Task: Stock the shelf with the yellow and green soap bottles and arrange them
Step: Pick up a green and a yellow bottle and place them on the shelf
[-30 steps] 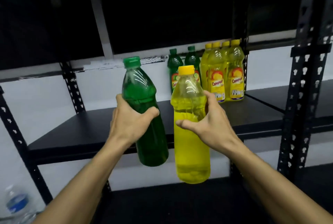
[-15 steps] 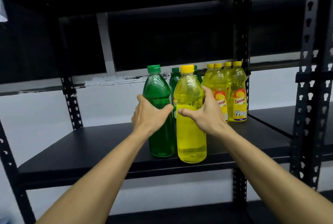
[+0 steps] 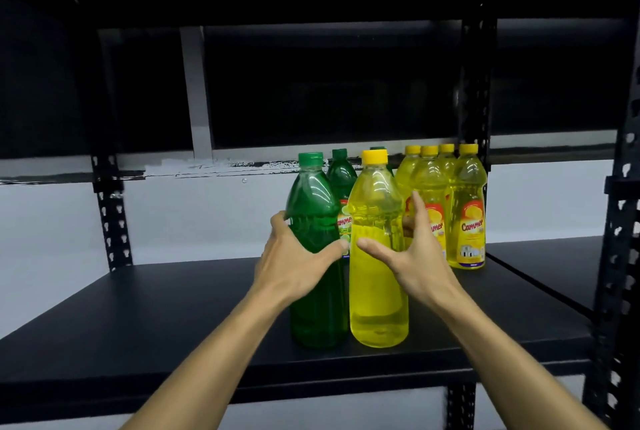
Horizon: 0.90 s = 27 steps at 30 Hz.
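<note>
An unlabelled green bottle [image 3: 311, 194] and an unlabelled yellow bottle [image 3: 375, 298] stand upright, side by side, on the black shelf board [image 3: 173, 318], near its front edge. My left hand [image 3: 294, 263] still cups the green bottle's middle, thumb across its front. My right hand [image 3: 412, 256] is spread at the yellow bottle's right side, fingers straight and off it. Behind them stand labelled green bottles [image 3: 341, 173] and a cluster of labelled yellow bottles [image 3: 467, 221], against the back right of the shelf.
Black perforated uprights stand at the back left [image 3: 110, 215] and front right [image 3: 620, 256]. A second shelf board [image 3: 547, 267] adjoins on the right. The left half of the shelf board is bare. A dark shelf hangs overhead.
Both bottles came up from below the shelf and now stand on the board. My right hand's fingers have spread away from the yellow bottle; my left hand's grip has loosened.
</note>
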Available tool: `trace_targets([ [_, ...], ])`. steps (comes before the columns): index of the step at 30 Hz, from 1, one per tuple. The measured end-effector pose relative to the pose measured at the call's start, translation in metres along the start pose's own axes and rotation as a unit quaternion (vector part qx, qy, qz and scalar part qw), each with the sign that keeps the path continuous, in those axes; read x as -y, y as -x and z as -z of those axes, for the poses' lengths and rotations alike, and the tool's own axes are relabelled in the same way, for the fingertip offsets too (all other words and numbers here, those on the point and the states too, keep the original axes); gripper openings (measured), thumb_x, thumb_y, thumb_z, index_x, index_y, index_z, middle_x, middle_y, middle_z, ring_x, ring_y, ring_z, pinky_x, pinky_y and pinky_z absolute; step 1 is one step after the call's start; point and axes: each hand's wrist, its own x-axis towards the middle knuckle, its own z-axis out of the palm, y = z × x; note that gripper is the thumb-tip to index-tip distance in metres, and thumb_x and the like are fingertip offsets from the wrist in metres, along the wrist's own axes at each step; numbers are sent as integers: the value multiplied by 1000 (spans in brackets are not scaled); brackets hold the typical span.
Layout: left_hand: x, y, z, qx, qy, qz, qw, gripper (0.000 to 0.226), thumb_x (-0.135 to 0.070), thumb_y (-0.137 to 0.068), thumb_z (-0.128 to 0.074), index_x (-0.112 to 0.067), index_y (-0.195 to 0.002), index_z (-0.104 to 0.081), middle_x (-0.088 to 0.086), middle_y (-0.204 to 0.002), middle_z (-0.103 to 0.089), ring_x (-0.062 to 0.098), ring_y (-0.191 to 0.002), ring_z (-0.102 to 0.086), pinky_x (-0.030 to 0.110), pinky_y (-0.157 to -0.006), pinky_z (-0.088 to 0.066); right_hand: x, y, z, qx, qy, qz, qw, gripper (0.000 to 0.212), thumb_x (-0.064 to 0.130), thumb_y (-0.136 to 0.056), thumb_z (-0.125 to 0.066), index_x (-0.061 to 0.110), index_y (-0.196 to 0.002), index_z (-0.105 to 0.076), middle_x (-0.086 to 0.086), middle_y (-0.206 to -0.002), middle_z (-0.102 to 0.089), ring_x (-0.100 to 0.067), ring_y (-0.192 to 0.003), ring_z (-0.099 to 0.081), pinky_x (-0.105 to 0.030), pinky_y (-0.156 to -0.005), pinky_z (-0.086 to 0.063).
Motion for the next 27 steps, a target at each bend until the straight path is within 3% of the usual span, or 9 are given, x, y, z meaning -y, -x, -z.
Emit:
trace_targets([
  [4, 11, 20, -3, -63, -4, 10, 998, 114, -82, -51, -71, -26, -140, -25, -5, -139, -41, 16, -119, -52, 43, -96, -49, -13, 30, -12, -94, 76, -32, 992, 126, 75, -48, -69, 27, -151, -14, 1, -145, -34, -18, -133, -37, -46, -100, -45],
  [7, 15, 25, -8, -85, -21, 6, 996, 104, -78, -52, -74, -24, -131, -33, -8, -124, -45, 13, -105, -54, 39, -87, -52, -23, 45, -26, -120, 133, -36, 983, 118, 74, -45, -72, 21, -143, -29, 1, -135, -37, -17, -126, -38, -39, -91, -47],
  [12, 26, 20, -10, -76, 77, 0, 994, 94, -57, -57, -86, -25, -127, -33, -18, -103, -50, 6, -98, -55, 23, -79, -48, -40, 40, -29, -113, 116, -18, 987, 99, 61, -54, -82, 29, -135, -35, 12, -116, -42, -9, -111, -46, -29, -81, -46],
  [16, 40, 14, -12, -31, 162, 4, 986, 73, -39, -64, -89, -24, -120, -44, -9, -114, -58, 3, -105, -58, 23, -86, -50, -51, 37, -18, -57, 25, -46, 997, 91, 61, -52, -81, 35, -127, -37, 13, -117, -51, -7, -109, -51, -33, -91, -50],
  [18, 44, 11, -12, 0, 201, 6, 980, 62, -30, -70, -87, -23, -118, -48, -8, -115, -60, 1, -105, -59, 18, -82, -49, -57, 35, -12, -5, -30, -53, 998, 87, 64, -52, -80, 35, -124, -42, 14, -121, -55, -7, -113, -54, -34, -95, -50],
  [20, 45, 8, -9, 36, 236, 6, 971, 53, -22, -74, -84, -23, -117, -51, -8, -113, -61, -1, -102, -60, 13, -76, -48, -62, 32, -6, 45, -92, -51, 993, 79, 59, -58, -81, 37, -125, -45, 16, -124, -57, -3, -117, -54, -24, -94, -49],
  [23, 49, 4, -6, 94, 282, 8, 955, 56, -29, -70, -84, -23, -117, -55, -3, -116, -66, 6, -107, -64, 20, -85, -52, -65, 27, 0, 115, -144, -51, 982, 62, 39, -70, -74, 42, -123, -43, 18, -132, -52, -1, -126, -47, -12, -93, -44],
  [25, 50, 2, -2, 137, 293, 16, 946, 59, -34, -68, -79, -23, -120, -55, -5, -117, -69, 10, -113, -63, 28, -93, -50, -68, 22, 4, 146, -142, -56, 978, 68, 45, -72, -72, 41, -131, -38, 9, -146, -43, -6, -133, -41, -19, -102, -39],
  [27, 49, 3, 2, 164, 275, 17, 947, 55, -33, -76, -75, -27, -125, -53, -11, -118, -68, 7, -116, -61, 25, -94, -47, -64, 20, 9, 172, -115, -59, 977, 77, 48, -75, -67, 36, -142, -31, 11, -150, -33, -2, -134, -34, -19, -103, -36],
])
